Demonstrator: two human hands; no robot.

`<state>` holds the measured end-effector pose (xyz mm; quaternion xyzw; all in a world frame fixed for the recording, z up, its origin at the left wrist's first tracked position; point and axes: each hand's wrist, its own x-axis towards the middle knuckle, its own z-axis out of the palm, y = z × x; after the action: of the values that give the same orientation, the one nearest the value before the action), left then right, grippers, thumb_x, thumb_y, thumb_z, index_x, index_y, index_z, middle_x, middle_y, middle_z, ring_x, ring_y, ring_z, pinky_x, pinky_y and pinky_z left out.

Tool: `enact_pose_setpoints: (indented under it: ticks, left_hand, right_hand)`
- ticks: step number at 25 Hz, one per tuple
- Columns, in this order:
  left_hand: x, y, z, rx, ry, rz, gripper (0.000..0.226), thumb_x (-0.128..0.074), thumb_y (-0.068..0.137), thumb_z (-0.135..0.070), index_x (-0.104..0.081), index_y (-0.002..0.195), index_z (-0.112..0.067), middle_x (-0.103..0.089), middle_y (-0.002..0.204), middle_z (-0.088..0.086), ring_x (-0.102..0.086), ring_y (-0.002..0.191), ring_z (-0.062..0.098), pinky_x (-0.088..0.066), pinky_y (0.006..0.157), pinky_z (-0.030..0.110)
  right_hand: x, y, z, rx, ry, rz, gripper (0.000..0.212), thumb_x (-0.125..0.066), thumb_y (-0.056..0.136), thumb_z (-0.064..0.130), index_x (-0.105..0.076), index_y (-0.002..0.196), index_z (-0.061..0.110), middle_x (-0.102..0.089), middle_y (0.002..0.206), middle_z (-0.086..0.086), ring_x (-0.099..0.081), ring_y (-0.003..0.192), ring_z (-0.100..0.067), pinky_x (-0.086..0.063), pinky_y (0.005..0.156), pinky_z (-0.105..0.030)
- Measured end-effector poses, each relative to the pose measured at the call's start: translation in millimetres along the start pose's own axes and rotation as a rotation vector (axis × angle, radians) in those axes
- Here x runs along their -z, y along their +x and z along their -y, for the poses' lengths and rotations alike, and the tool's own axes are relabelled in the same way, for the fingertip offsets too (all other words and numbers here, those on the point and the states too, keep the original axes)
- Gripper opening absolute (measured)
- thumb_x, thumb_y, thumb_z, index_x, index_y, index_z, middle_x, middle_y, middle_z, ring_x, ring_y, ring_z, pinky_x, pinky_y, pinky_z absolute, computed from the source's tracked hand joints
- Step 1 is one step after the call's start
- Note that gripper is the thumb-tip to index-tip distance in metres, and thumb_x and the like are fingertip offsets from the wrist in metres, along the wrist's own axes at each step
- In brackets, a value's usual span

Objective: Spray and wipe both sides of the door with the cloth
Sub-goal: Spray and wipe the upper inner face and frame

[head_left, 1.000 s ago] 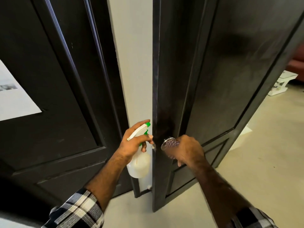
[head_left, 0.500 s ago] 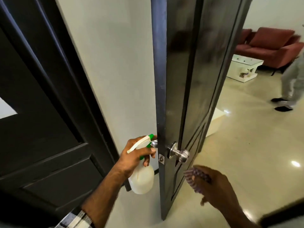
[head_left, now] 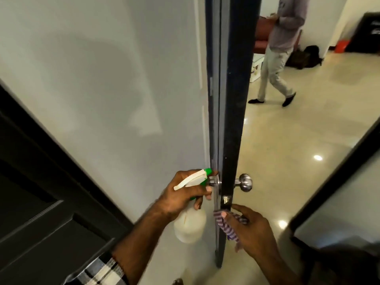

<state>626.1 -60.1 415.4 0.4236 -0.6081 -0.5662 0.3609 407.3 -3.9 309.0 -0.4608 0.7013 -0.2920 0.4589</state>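
While the door [head_left: 231,120] is standing edge-on between both hands, the left hand [head_left: 185,198] is gripping the spray bottle [head_left: 190,225] beside the inner knob and the right hand [head_left: 251,229] is pinching the striped cloth [head_left: 225,225] against the edge, likely preparing to swing it and clean the other face.

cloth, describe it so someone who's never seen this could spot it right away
Find the dark door seen edge-on at centre, then drop below its round metal knob. The right hand holds the cloth against the door's edge: the only striped purple-and-white fabric there.
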Motion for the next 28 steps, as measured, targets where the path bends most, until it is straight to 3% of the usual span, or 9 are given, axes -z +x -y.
enact_pose_setpoints:
  ticks: [3,6,10,14,17,20,22,26,28]
  left_hand:
    - [-31.0,30.0,3.9,0.025,-0.009,0.084,0.036,-0.072,0.092,-0.020,-0.072,0.128,-0.015,-0.073,0.086,0.012,-0.055,0.057,0.026,-0.056,0.071,0.038]
    - [-56.7,60.4,7.6,0.047,-0.010,0.201,0.042,-0.073,0.088,-0.026,-0.072,0.130,-0.018,-0.074,0.089,0.015,-0.057,0.059,0.027,-0.059,0.071,0.038]
    - [-68.7,97.5,15.0,0.059,-0.032,0.275,0.050,-0.078,0.081,-0.035,-0.072,0.129,-0.022,-0.076,0.098,0.017,-0.063,0.064,0.026,-0.060,0.076,0.043]
    - [-60.8,132.1,15.1,0.048,-0.099,0.354,0.048,-0.077,0.082,-0.032,-0.072,0.129,-0.023,-0.077,0.099,0.014,-0.068,0.064,0.022,-0.059,0.075,0.045]
    - [-35.5,153.9,15.0,0.030,-0.048,0.437,0.047,-0.073,0.087,-0.036,-0.069,0.132,-0.027,-0.076,0.096,0.017,-0.064,0.063,0.019,-0.061,0.073,0.041]
    - [1.6,178.6,18.5,0.019,-0.015,0.495,0.035,-0.071,0.099,-0.026,-0.068,0.133,-0.028,-0.077,0.094,0.013,-0.063,0.062,0.017,-0.062,0.069,0.036]
    - [22.3,194.0,19.2,0.027,-0.005,0.485,0.032,-0.067,0.100,-0.021,-0.069,0.131,-0.027,-0.077,0.092,0.010,-0.064,0.061,0.016,-0.062,0.066,0.033]
    - [43.3,218.0,21.1,0.057,0.000,0.424,0.029,-0.068,0.099,-0.021,-0.071,0.127,-0.024,-0.078,0.090,0.009,-0.064,0.059,0.017,-0.062,0.066,0.033]
    - [45.5,229.8,22.2,0.078,-0.013,0.388,0.026,-0.069,0.098,-0.021,-0.073,0.124,-0.020,-0.078,0.089,0.010,-0.064,0.057,0.016,-0.062,0.063,0.031]
  right_hand:
    - [26.2,0.0,-13.5,-0.015,0.117,-0.143,0.026,-0.084,0.092,0.032,-0.072,0.115,0.030,-0.080,0.094,0.003,-0.077,0.070,-0.016,-0.067,0.067,-0.037]
    - [44.7,-3.5,-21.6,-0.028,0.201,-0.358,0.020,-0.078,0.094,0.048,-0.075,0.110,0.037,-0.079,0.084,0.007,-0.077,0.063,-0.020,-0.066,0.055,-0.045]
    - [60.2,-0.6,-23.0,-0.056,0.221,-0.560,0.030,-0.076,0.095,0.053,-0.078,0.118,0.034,-0.079,0.089,0.002,-0.077,0.063,-0.019,-0.064,0.049,-0.040]
    - [66.2,11.4,-20.7,-0.111,0.248,-0.761,0.032,-0.077,0.094,0.052,-0.081,0.115,0.028,-0.079,0.084,0.000,-0.076,0.058,-0.021,-0.065,0.051,-0.045]
    - [52.9,20.8,-11.8,-0.138,0.190,-0.895,0.039,-0.071,0.088,0.070,-0.081,0.106,0.037,-0.079,0.080,0.011,-0.076,0.062,-0.015,-0.067,0.061,-0.046]
    - [34.4,34.3,18.5,-0.201,0.146,-0.892,0.041,-0.062,0.093,0.073,-0.078,0.096,0.036,-0.075,0.065,0.009,-0.073,0.054,-0.011,-0.066,0.071,-0.042]
    - [29.0,49.1,38.1,-0.249,0.154,-0.863,0.050,-0.056,0.094,0.077,-0.076,0.089,0.032,-0.073,0.058,0.002,-0.073,0.053,-0.015,-0.064,0.073,-0.041]
    - [47.5,85.9,43.8,-0.358,0.225,-1.026,0.078,-0.053,0.084,0.090,-0.073,0.070,0.016,-0.073,0.058,-0.003,-0.075,0.062,-0.026,-0.066,0.073,-0.051]
    - [59.8,97.4,42.7,-0.405,0.234,-1.048,0.077,-0.055,0.086,0.088,-0.073,0.072,0.015,-0.073,0.059,-0.004,-0.076,0.062,-0.026,-0.066,0.075,-0.052]
